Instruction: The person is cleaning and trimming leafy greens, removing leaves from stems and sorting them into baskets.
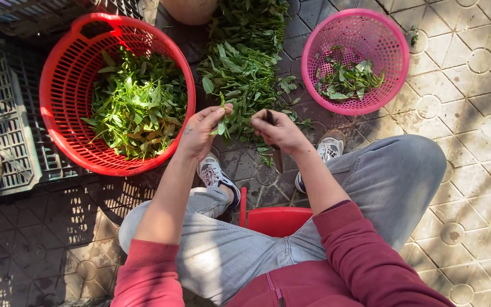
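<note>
Paving stones (pixel 473 85) with pressed circle patterns covered the ground, half in sun and half in shadow, and a person sat over them on a low red stool (pixel 277 219).

Both forearms reached forward from rolled-up maroon sleeves (pixel 353 250), elbows bent above knees in pale grey jeans. The left hand (pixel 203 131) was turned palm inward, its fingertips pinched on a leafy green sprig (pixel 221 122) held just above the ground. The right hand (pixel 279 132) sat close beside it, curled shut around a dark knife (pixel 275 156) whose blade pointed down toward the shoes; thumb and fingers were folded over the handle.

Beyond the hands lay a loose heap of greens (pixel 242 68), thin stems with narrow pointed leaves, spread straight on the paving. To the left stood a large round red basket (pixel 63 85) of plastic mesh, holding a thick mound of picked leaves. To the right, well apart from it, a smaller pink mesh basket (pixel 356 34) held only a scatter of leaves at the bottom. Grey slatted plastic crates (pixel 7 125) lay in shadow at the far left. Two grey-and-white sneakers (pixel 328 149) rested flat between the stool and the heap.
</note>
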